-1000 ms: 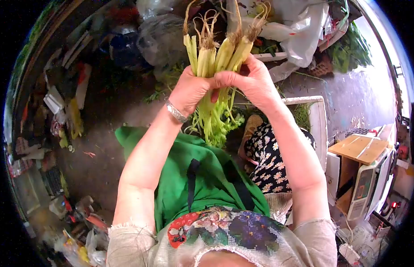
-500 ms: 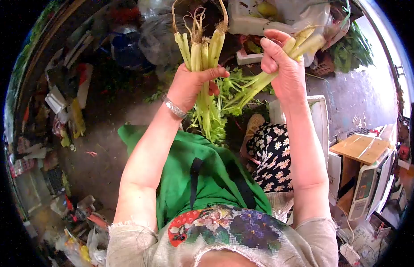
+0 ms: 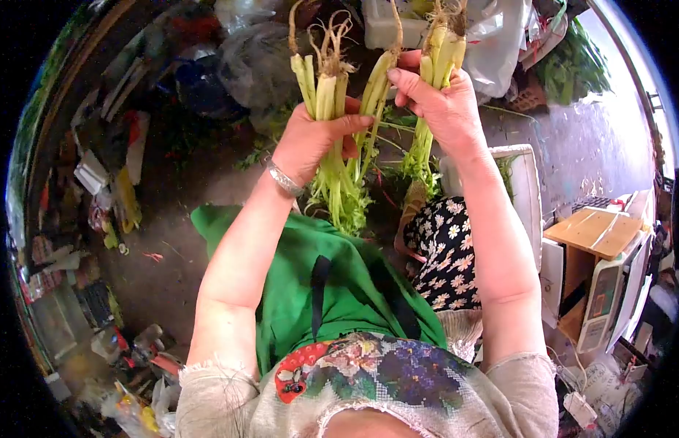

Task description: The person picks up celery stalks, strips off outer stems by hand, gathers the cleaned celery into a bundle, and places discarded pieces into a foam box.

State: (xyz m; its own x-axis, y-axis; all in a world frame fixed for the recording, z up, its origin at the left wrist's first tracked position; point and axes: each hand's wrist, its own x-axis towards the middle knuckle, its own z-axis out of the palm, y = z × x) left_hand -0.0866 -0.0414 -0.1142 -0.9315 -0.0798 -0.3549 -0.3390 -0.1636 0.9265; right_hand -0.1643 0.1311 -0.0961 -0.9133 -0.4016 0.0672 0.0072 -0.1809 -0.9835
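Note:
My left hand [image 3: 314, 139] is wrapped round a bunch of pale green celery stalks [image 3: 325, 98], roots up, with the leaves hanging below the fist. My right hand [image 3: 445, 109] grips a second bunch of celery [image 3: 441, 55], also roots up, its leaves dangling beneath. Between the two hands stands a separate stalk [image 3: 376, 84] with a long root; its lower part is by my left fingers, and my right thumb and index finger meet near its root end.
A green apron [image 3: 339, 285] covers my lap. On the right are a white foam box [image 3: 529, 182], a wooden-topped stand [image 3: 595, 232] and leafy greens [image 3: 573, 69]. A white container [image 3: 383, 25] and plastic bags [image 3: 263, 62] lie ahead. Clutter lines the left side.
My right hand has moved slightly left, and its bunch has turned from slanting right to upright. The long-rooted stalk now leans away from my left hand's bunch, toward my right fingers.

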